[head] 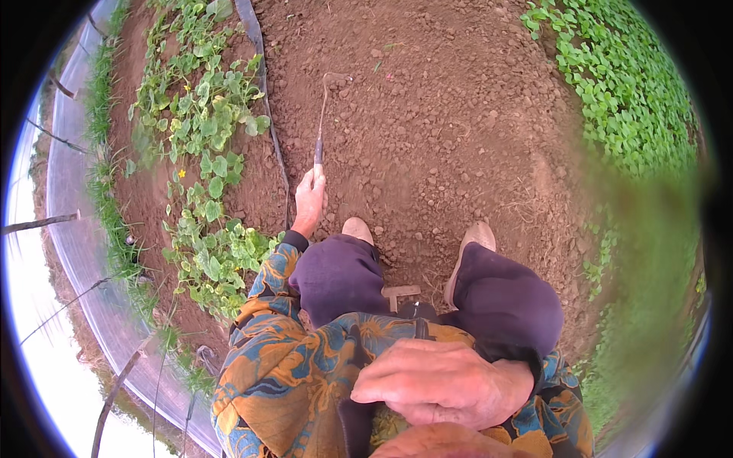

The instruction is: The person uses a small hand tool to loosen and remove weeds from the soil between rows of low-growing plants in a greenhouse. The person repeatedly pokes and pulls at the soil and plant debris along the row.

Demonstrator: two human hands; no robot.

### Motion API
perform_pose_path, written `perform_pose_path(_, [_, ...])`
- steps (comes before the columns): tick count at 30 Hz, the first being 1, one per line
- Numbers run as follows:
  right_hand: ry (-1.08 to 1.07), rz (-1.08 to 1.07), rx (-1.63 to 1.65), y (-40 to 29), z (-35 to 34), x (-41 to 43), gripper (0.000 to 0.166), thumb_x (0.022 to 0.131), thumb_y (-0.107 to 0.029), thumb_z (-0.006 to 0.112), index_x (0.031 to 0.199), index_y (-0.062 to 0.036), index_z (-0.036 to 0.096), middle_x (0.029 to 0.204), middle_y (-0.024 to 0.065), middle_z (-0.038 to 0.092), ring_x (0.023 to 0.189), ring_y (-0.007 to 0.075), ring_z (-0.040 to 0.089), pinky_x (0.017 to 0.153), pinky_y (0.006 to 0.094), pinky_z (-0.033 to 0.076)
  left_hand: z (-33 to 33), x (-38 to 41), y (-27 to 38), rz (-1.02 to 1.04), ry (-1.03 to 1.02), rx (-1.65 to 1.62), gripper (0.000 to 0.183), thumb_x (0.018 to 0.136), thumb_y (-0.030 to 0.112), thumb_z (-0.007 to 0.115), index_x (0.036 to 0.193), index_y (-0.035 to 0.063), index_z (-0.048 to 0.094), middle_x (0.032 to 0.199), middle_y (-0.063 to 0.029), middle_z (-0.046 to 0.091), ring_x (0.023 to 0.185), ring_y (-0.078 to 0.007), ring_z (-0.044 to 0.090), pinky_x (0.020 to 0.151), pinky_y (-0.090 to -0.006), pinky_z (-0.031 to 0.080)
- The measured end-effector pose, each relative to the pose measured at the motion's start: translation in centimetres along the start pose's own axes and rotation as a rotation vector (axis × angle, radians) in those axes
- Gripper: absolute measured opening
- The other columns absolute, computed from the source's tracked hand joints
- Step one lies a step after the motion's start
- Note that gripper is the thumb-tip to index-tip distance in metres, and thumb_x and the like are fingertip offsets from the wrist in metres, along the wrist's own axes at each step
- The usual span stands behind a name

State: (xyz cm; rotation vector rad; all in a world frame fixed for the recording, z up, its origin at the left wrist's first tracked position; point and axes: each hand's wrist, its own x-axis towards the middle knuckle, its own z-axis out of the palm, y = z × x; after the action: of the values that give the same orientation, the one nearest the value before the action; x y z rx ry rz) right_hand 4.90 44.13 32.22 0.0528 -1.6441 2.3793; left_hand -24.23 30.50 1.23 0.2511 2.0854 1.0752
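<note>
My left hand (311,197) is closed around the dark handle of a small long-necked hand hoe (322,123). The hoe's thin metal shaft points away from me, and its bent head rests at the loose brown soil (424,131). Close to the camera, my right hand (446,380) is raised before my chest with its fingers curled; whether anything is inside them is hidden. Part of a face shows just below it. Both my shoes stand on the soil, with my knees bent in purple trousers.
Yellow-flowered vine plants (212,172) grow at the left beside a dark plastic strip (266,103). Dense leafy seedlings (624,97) cover the upper right. Clear plastic sheeting (74,189) and wooden poles line the far left. A small wooden piece (402,291) lies between my feet.
</note>
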Motion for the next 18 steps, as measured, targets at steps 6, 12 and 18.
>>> perform_pose_path(6, [0.02, 0.018, -0.054, 0.6, 0.0, 0.0, 0.035, 0.079, 0.002, 0.058, 0.113, 0.0022, 0.052, 0.098, 0.015, 0.057, 0.086, 0.0322, 0.056, 0.071, 0.0382, 0.048, 1.5, 0.4, 4.2, 0.202, 0.069, -0.125, 0.024, 0.094, 0.024, 0.049, 0.111, 0.0066, 0.053, 0.066, -0.0023, 0.053, 0.048, -0.009, 0.05, 0.042, -0.0263, 0.042])
perform_pose_path(12, [0.008, 0.021, -0.091, 0.8, 1.4, 1.3, 0.03, 0.082, -0.001, 0.057, 0.111, 0.0001, 0.054, 0.097, 0.0135, 0.058, 0.086, 0.0317, 0.057, 0.071, 0.0386, 0.048, -3.1, -1.7, -7.0, 0.327, 0.19, 0.35, 0.027, 0.09, 0.022, 0.056, 0.114, 0.0077, 0.057, 0.064, 0.0018, 0.051, 0.047, -0.0057, 0.044, 0.042, -0.0245, 0.037])
perform_pose_path(18, [0.039, 0.174, -0.212, 1.3, 2.1, 1.3, 0.029, 0.085, -0.002, 0.047, 0.114, -0.0028, 0.053, 0.09, 0.013, 0.059, 0.082, 0.031, 0.06, 0.071, 0.0379, 0.049, -0.1, -3.9, -2.2, 0.247, 0.255, 0.064, 0.032, 0.091, 0.019, 0.055, 0.119, 0.0056, 0.053, 0.073, -0.0056, 0.06, 0.06, -0.016, 0.056, 0.056, -0.032, 0.046])
